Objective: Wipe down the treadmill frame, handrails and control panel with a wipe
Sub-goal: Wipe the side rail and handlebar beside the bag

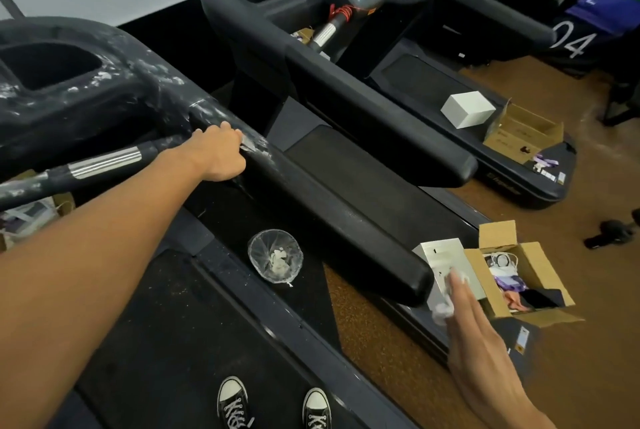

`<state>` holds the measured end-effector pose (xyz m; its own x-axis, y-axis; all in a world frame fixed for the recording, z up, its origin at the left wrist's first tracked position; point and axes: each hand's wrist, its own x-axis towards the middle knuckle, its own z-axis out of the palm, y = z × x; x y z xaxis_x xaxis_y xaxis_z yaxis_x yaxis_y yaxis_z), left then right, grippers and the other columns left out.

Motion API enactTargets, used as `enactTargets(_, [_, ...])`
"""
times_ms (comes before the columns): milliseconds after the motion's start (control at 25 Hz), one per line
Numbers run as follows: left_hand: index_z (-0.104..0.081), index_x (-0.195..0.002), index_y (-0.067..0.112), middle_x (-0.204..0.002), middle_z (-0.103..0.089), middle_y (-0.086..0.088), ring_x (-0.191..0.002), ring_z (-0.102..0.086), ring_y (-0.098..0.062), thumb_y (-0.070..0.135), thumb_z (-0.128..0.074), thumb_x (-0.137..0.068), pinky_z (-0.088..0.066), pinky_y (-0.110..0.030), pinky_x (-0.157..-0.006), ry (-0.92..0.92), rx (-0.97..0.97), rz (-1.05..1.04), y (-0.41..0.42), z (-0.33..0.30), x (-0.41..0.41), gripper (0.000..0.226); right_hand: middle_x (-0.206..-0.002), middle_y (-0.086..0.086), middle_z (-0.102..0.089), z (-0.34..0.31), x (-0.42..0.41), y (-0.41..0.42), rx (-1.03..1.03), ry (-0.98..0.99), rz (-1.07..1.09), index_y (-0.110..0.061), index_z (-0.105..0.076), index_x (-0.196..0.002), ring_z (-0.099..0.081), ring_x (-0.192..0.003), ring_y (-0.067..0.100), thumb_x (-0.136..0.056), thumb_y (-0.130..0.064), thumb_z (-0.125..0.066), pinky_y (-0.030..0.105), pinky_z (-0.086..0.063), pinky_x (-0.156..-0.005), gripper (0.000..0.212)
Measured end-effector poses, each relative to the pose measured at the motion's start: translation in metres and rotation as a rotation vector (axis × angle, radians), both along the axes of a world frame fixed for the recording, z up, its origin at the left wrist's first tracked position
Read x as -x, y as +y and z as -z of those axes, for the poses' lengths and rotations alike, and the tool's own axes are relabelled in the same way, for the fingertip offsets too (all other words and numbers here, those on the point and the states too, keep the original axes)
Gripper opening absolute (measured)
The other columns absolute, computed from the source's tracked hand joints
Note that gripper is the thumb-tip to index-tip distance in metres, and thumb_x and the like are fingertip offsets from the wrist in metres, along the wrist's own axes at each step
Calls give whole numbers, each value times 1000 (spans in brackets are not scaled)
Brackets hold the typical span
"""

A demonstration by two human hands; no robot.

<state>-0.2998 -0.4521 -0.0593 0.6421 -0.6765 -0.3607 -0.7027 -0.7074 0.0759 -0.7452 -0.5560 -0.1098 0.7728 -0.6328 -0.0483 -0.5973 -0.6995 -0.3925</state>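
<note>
Handrail [346, 220] first, since I place everything by it: the long black padded bar runs from the smeared console [86, 89] at upper left down to its blunt end at lower right. My left hand [218, 154] sits on the rail's upper stretch, fingers curled over the top and clamped on the bar, with white smears on the rail just beyond the fingertips; whether anything lies under that palm I cannot tell. My right hand [485, 352] hangs off the rail's lower end, just past and below it, fingers straight and relaxed. The wipe [445, 309], a crumpled white wad, lies against the outstretched fingers on their rail-facing side, near the tips, touching them but with nothing curled around it; it is blurred, so I cannot say how it is carried. Below the rail's middle, on the side strip of the deck, rests a clear bowl [275, 257] with white scraps in it. Beyond the rail's lower end a white box [446, 262] and an open carton [533, 279] sit on the next machine's deck. Beside the rail's upper part a thin grip bar [104, 163] with a ribbed metal band juts from the console. My two sneakers [273, 408] stand on the belt, well below the rail.
</note>
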Motion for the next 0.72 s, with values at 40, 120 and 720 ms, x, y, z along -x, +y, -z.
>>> enactTargets(40, [-30, -153, 5, -157, -27, -20, -140, -32, -41, 8, -43, -88, -28, -49, -117, 19, 5, -5, -1, 0, -2, 66, -165, 3, -6, 3, -11, 3, 51, -31, -29, -27, 6, -158, -1, -151, 6, -89, 15, -49, 41, -17, -119, 98])
enactTargets(120, [-34, -153, 11, -156, -31, -17, -142, -30, -39, 9, -42, -88, -30, -47, -116, 77, 23, -21, 0, -4, -8, 66, -165, 10, -4, 13, -41, 3, 177, -5, -147, -15, 0, -158, 2, -152, 15, -80, 17, -58, 49, -16, -121, 103])
enactTargets(720, [-49, -133, 13, -126, -53, -12, -115, -54, -36, 28, -57, -96, -49, -55, -93, -59, 51, -304, 121, 23, -84, 41, -161, 25, 13, 12, -296, 3, 328, 127, -592, 5, 7, -152, 10, -149, 43, -91, -7, -39, 54, -11, -121, 77])
